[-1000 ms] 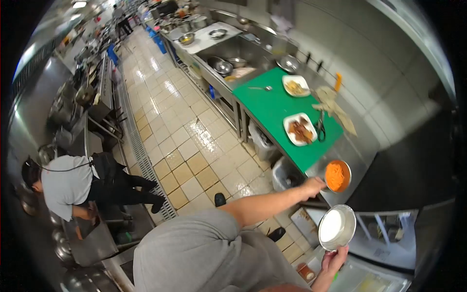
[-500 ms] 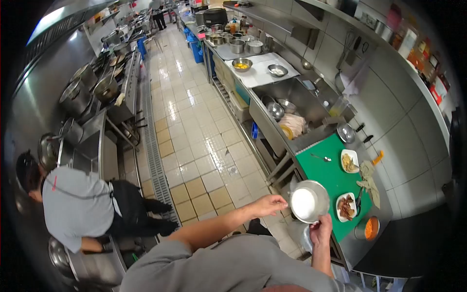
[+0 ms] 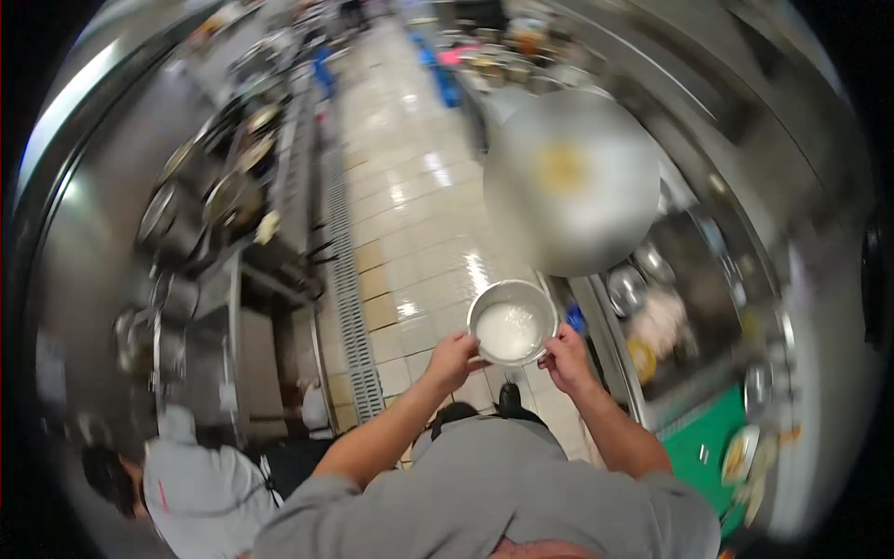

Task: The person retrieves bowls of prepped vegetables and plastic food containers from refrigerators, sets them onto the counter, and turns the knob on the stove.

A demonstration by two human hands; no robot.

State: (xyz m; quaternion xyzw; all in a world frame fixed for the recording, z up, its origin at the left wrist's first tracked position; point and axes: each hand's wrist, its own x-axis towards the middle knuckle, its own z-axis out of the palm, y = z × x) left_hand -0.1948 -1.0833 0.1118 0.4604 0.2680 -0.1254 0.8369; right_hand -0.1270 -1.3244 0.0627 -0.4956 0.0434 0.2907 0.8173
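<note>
A round metal bowl [image 3: 549, 347] with white contents [image 3: 507, 330] is held level in front of my body, above the tiled floor. My left hand [image 3: 454, 361] grips its left rim, fingers closed on the metal. On the opposite side, my right hand [image 3: 569, 360] grips the right rim with thumb and fingers. A blurred, pale round patch with a yellow centre covers part of the view above the bowl; what it is I cannot make out.
A co-worker [image 3: 200, 484] in a grey shirt bends at the lower left. Pots [image 3: 233, 202] line the left counter. At right are a sink [image 3: 703, 321] holding bowls and a green board [image 3: 698, 447] with a white dish [image 3: 740, 455]. A floor drain [image 3: 349, 279] runs lengthwise.
My view has swung toward the aisle. The bowl, earlier in my right hand alone, is now in both hands. My left hand left the orange-filled container on the counter and came to the bowl's rim.
</note>
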